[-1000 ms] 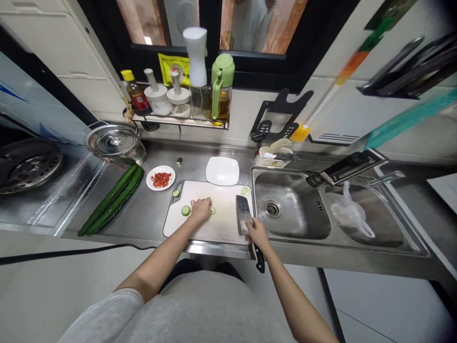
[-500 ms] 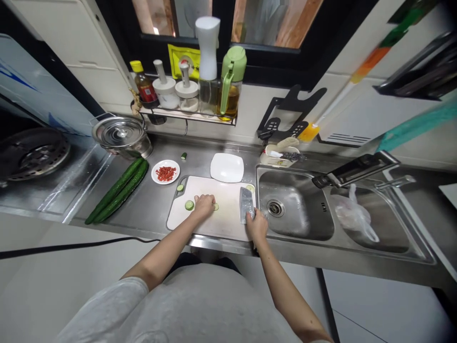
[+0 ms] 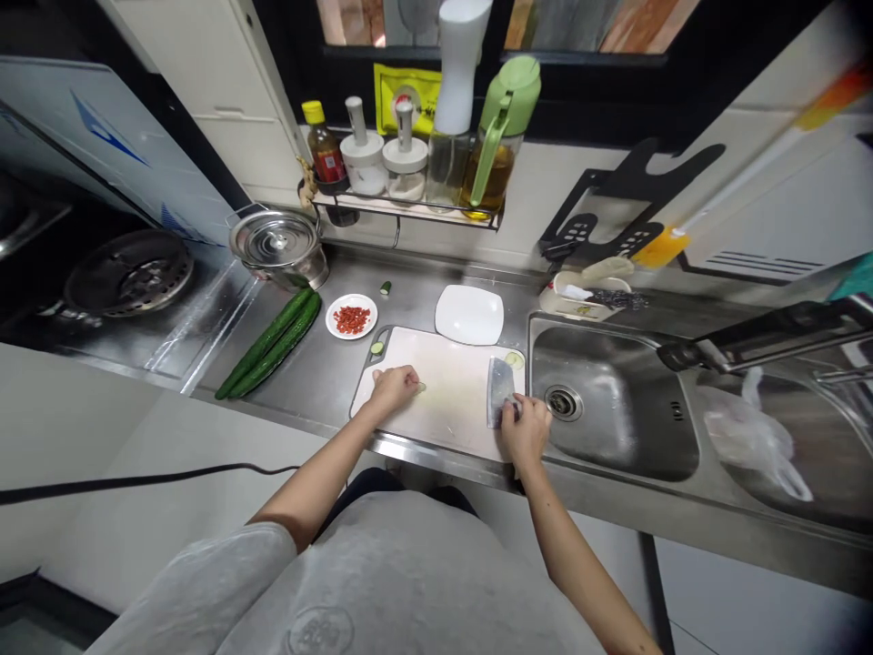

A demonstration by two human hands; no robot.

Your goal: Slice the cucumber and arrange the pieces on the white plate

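A broad steel cleaver (image 3: 500,403) is gripped by the right hand (image 3: 526,431) over the white cutting board (image 3: 450,400); pale cucumber slices (image 3: 417,387) are covered by the left hand (image 3: 394,387), its fingers curled.

The cutting board (image 3: 450,400) lies at frame centre, with the plate (image 3: 469,315) just behind it and the sink (image 3: 614,409) to its right. The cucumbers (image 3: 273,344) lie left of it, and the pot (image 3: 276,246) sits behind them toward the upper left.
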